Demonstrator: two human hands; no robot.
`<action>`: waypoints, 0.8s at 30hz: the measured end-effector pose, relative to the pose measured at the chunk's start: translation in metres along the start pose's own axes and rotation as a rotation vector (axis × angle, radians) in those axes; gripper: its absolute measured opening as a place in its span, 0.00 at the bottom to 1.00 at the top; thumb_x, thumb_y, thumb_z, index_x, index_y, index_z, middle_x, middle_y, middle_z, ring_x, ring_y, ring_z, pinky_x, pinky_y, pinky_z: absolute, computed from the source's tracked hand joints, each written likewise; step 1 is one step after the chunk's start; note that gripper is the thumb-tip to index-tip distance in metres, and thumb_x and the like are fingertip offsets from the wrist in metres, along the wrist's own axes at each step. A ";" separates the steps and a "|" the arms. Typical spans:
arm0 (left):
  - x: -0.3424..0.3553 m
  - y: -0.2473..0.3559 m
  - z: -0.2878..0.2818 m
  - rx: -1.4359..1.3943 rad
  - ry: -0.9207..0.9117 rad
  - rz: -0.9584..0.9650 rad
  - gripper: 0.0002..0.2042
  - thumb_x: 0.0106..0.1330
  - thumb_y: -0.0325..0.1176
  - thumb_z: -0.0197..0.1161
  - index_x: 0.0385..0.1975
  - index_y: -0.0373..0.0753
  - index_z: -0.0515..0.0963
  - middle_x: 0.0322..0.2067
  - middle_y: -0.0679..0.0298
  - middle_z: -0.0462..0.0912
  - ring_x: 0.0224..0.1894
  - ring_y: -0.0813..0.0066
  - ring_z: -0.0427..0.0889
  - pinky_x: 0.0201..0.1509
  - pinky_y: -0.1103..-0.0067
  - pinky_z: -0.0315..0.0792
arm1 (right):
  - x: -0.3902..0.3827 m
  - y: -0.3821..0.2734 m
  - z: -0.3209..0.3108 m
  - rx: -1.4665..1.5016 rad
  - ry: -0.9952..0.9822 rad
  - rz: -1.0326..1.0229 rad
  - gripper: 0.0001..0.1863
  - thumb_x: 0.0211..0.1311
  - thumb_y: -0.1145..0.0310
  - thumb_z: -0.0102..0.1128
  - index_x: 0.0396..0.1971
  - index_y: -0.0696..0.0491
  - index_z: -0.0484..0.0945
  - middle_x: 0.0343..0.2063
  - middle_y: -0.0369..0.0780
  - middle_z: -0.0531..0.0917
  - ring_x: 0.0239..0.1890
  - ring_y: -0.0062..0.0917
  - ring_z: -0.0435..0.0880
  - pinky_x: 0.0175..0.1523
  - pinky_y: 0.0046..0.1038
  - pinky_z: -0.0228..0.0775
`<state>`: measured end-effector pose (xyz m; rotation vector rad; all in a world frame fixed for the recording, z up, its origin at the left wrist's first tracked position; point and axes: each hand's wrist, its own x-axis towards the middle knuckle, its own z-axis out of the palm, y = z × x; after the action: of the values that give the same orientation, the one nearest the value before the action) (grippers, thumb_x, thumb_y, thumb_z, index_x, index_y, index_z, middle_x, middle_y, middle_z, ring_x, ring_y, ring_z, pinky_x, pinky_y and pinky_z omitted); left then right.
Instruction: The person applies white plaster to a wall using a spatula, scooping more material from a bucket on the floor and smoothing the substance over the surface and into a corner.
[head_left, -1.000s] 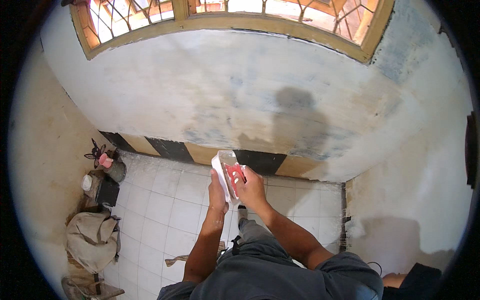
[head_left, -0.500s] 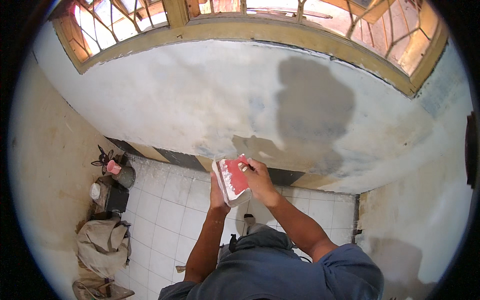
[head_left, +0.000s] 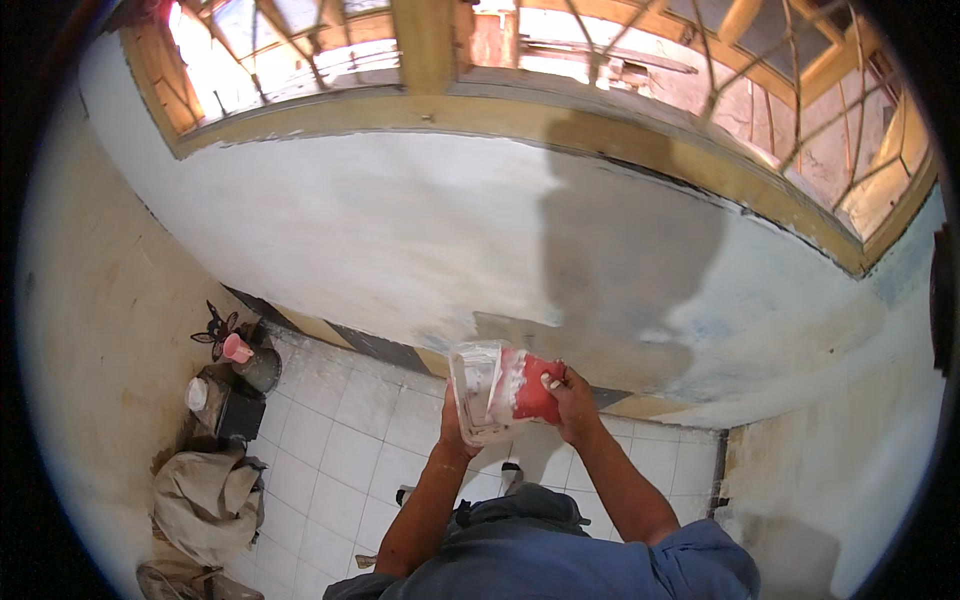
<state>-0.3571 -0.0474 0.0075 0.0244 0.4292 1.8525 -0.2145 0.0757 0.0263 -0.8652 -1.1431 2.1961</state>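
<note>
My left hand (head_left: 454,428) grips the side of a clear plastic tub (head_left: 466,405) whose walls and inside are smeared with white paste. In my right hand (head_left: 577,402) is a red, flat putty spreader (head_left: 538,388), pinched at its right side with the thumb on top. White paste coats the spreader's left edge, which lies over the tub's right part. I cannot tell whether that edge touches the tub. My left fingers are mostly hidden behind the tub. Both hands are held out in front of the body, before the lower part of the patchy white wall (head_left: 400,220).
A yellow-brown window frame (head_left: 430,105) with metal bars tops the wall. At the left stand a dark bucket (head_left: 262,370) with a pink dipper (head_left: 238,348), a black box-like container (head_left: 240,415) and a grey-beige sack (head_left: 208,500). White tiles (head_left: 345,460) cover the floor.
The spreader has slid rightward relative to the tub, uncovering more of its inside. The tub now faces up more openly. The view has shifted, with the window lower in the picture.
</note>
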 end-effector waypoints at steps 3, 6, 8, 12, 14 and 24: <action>-0.013 0.031 -0.004 0.079 -0.045 -0.007 0.30 0.72 0.57 0.36 0.63 0.39 0.63 0.57 0.55 0.73 0.57 0.61 0.76 0.60 0.62 0.72 | 0.009 0.020 0.037 -0.523 0.102 -0.264 0.14 0.63 0.66 0.58 0.43 0.58 0.74 0.36 0.41 0.81 0.40 0.31 0.82 0.44 0.30 0.73; -0.035 0.072 -0.017 0.119 -0.101 0.015 0.31 0.73 0.58 0.33 0.64 0.39 0.63 0.57 0.55 0.72 0.57 0.61 0.75 0.60 0.63 0.72 | 0.016 0.029 0.102 -0.830 0.141 -0.400 0.11 0.62 0.69 0.58 0.40 0.60 0.75 0.32 0.40 0.80 0.35 0.21 0.76 0.43 0.26 0.70; -0.050 0.106 -0.031 0.123 -0.128 0.052 0.31 0.73 0.58 0.32 0.64 0.39 0.63 0.57 0.55 0.72 0.57 0.61 0.75 0.60 0.63 0.72 | 0.017 0.041 0.151 -0.869 0.106 -0.413 0.12 0.61 0.68 0.58 0.40 0.60 0.75 0.31 0.42 0.80 0.34 0.22 0.77 0.42 0.28 0.70; -0.087 0.186 -0.068 0.180 0.030 0.091 0.31 0.74 0.56 0.29 0.64 0.39 0.62 0.57 0.56 0.73 0.56 0.63 0.76 0.60 0.67 0.72 | 0.020 0.079 0.253 -0.965 -0.025 -0.369 0.13 0.62 0.67 0.57 0.41 0.61 0.75 0.30 0.45 0.80 0.33 0.24 0.77 0.42 0.30 0.70; -0.110 0.229 -0.087 0.217 0.109 0.123 0.30 0.75 0.56 0.28 0.64 0.39 0.62 0.57 0.56 0.73 0.56 0.64 0.76 0.60 0.68 0.72 | 0.011 0.096 0.309 -0.961 -0.084 -0.381 0.14 0.62 0.65 0.57 0.40 0.60 0.75 0.32 0.48 0.81 0.35 0.32 0.79 0.43 0.34 0.70; -0.193 0.405 -0.148 0.246 0.082 0.226 0.32 0.75 0.57 0.24 0.65 0.39 0.59 0.58 0.54 0.72 0.57 0.61 0.75 0.61 0.67 0.71 | 0.057 0.207 0.476 -0.427 -0.381 -0.160 0.10 0.66 0.69 0.56 0.42 0.59 0.76 0.33 0.39 0.81 0.37 0.18 0.77 0.42 0.26 0.72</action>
<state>-0.7004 -0.3715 0.0305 0.1702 0.7354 2.0160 -0.6316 -0.2380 0.0448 -0.4954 -1.8436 2.0675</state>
